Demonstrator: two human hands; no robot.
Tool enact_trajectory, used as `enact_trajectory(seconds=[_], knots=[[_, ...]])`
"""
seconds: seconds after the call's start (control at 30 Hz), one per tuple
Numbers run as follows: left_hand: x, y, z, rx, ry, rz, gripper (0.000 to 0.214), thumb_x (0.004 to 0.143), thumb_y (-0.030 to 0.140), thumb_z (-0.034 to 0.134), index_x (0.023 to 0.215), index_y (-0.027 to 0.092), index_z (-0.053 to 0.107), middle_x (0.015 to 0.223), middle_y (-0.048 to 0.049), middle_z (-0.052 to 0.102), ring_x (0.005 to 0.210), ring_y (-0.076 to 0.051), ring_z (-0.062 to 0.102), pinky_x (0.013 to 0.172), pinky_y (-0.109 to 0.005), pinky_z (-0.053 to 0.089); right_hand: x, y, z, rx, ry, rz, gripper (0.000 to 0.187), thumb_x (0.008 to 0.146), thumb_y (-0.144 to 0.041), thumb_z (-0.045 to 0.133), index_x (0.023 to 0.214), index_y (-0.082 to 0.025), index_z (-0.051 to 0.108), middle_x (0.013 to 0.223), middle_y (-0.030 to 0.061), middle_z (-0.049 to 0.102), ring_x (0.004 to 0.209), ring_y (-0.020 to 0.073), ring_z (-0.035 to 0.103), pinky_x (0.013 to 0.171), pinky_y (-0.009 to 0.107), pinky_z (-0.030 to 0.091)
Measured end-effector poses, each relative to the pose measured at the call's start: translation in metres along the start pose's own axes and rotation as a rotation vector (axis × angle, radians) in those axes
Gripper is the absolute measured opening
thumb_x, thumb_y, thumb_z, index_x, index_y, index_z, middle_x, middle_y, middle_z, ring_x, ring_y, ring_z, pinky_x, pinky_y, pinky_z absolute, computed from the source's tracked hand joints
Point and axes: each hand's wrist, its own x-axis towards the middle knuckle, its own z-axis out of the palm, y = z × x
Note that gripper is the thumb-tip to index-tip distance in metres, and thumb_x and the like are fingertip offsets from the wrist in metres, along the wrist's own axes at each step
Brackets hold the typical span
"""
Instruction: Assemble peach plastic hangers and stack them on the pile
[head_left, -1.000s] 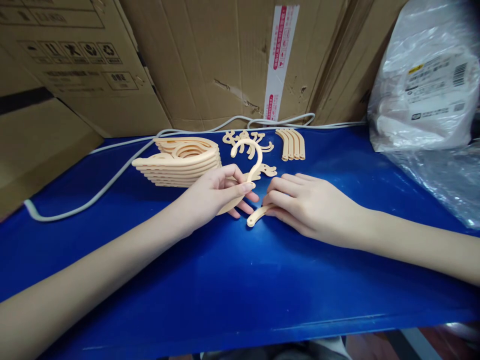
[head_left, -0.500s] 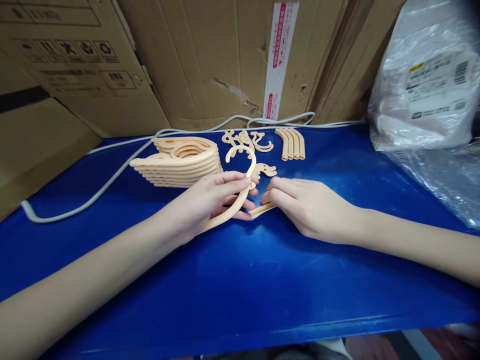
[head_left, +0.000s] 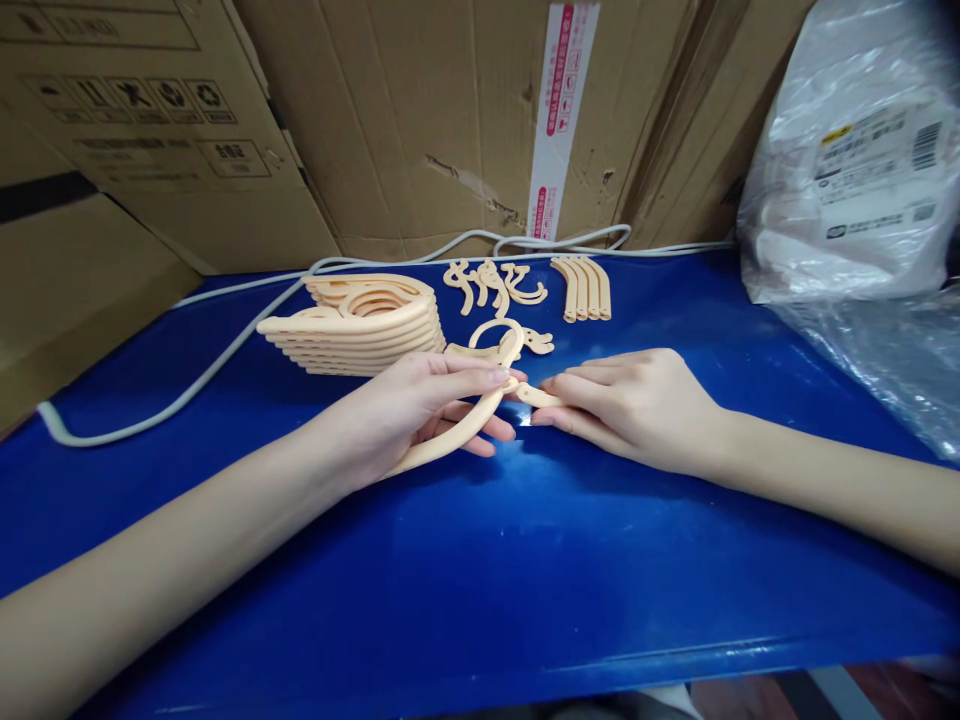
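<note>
My left hand [head_left: 420, 405] is closed on a partly built clothes hanger [head_left: 457, 432], a cream plastic arm with a curved hook at its inner end. Between the fingers of my right hand [head_left: 626, 405] is a hanger arm piece [head_left: 534, 396] of the same colour, its holed end pointing left. That end lies right beside the hanger's joint; whether the two touch I cannot tell. My right palm hides the rest of the piece. Just behind the hook, a flat cream piece [head_left: 538, 342] with small holes lies on the table, partly covered.
A stack of cream hangers [head_left: 352, 335] lies at the back left. Several loose hooks [head_left: 495, 283] and a row of curved arm pieces [head_left: 581, 290] are behind my hands. A white cable [head_left: 247, 350] runs along cardboard boxes [head_left: 442, 120]. A plastic-wrapped package [head_left: 847, 170] stands at right.
The hanger's hook has tipped down and over toward the table. My right hand has turned the arm piece so that its holed end now faces the joint in my left hand.
</note>
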Motion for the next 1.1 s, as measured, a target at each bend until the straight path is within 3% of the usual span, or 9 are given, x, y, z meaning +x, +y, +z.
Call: enact_trajectory(seconds=[0.3, 0.5, 1.0, 1.1], knots=[[-0.001, 0.0027, 0.001, 0.044, -0.081, -0.023, 0.012, 0.088, 0.024, 0.067, 0.091, 0.017, 0.076, 0.068, -0.0025, 0.073, 0.053, -0.01, 0.067, 0.05, -0.016, 0.059, 0.0, -0.0014, 0.0008, -0.111, 0.119, -0.085, 0.037, 0.1, -0.04, 0.043, 0.083, -0.017, 0.066, 0.067, 0.0001, 0.069, 0.058, 0.013, 0.062, 0.057, 0.028, 0.037], [-0.0002, -0.0001, 0.0038, 0.064, -0.098, 0.013, 0.007, 0.087, 0.019, 0.066, 0.087, 0.015, 0.072, 0.067, -0.0018, 0.072, 0.058, -0.013, 0.07, 0.052, -0.018, 0.06, -0.0004, -0.0029, 0.0006, -0.166, 0.162, -0.12, 0.04, 0.101, -0.038, 0.042, 0.075, -0.019, 0.066, 0.061, -0.0011, 0.065, 0.054, 0.0118, 0.058, 0.054, 0.027, 0.037], [0.0013, -0.0029, 0.0053, 0.121, -0.084, 0.076, 0.006, 0.087, 0.015, 0.065, 0.085, 0.011, 0.067, 0.066, -0.0016, 0.071, 0.06, -0.012, 0.07, 0.056, -0.018, 0.06, -0.0022, -0.006, 0.0026, -0.1, 0.077, -0.076, 0.038, 0.1, -0.039, 0.043, 0.082, -0.019, 0.069, 0.067, -0.0024, 0.071, 0.055, 0.0119, 0.064, 0.051, 0.029, 0.03], [0.001, -0.0032, 0.0075, 0.154, -0.082, 0.084, 0.012, 0.091, 0.017, 0.06, 0.085, 0.01, 0.068, 0.069, -0.0023, 0.072, 0.055, -0.01, 0.068, 0.049, -0.014, 0.056, -0.0021, -0.005, 0.0016, -0.068, 0.067, -0.058, 0.038, 0.101, -0.039, 0.042, 0.081, -0.019, 0.068, 0.065, -0.0028, 0.07, 0.054, 0.011, 0.063, 0.05, 0.029, 0.028]])
